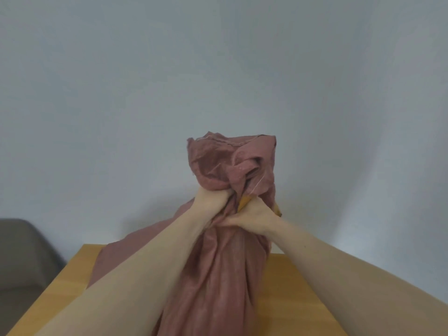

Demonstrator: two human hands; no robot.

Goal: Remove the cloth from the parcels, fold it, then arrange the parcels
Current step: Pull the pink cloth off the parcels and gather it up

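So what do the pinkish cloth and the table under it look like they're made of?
The cloth looks like thin woven fabric, matte dusty pink: it bunches into soft creases and shows a stitched hem. The table looks like wood or wood laminate, smooth and honey-coloured; grain is too blurred to tell.

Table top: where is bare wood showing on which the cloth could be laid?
Bare table shows right of the hanging cloth, above the right forearm, and a strip at the left edge near the chair. The middle is crowded by cloth gripped by left hand and right hand.

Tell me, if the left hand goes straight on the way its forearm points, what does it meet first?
The left hand already grips the cloth, so it would push into that bunched cloth first. Beyond lies the wall; depth is unclear.
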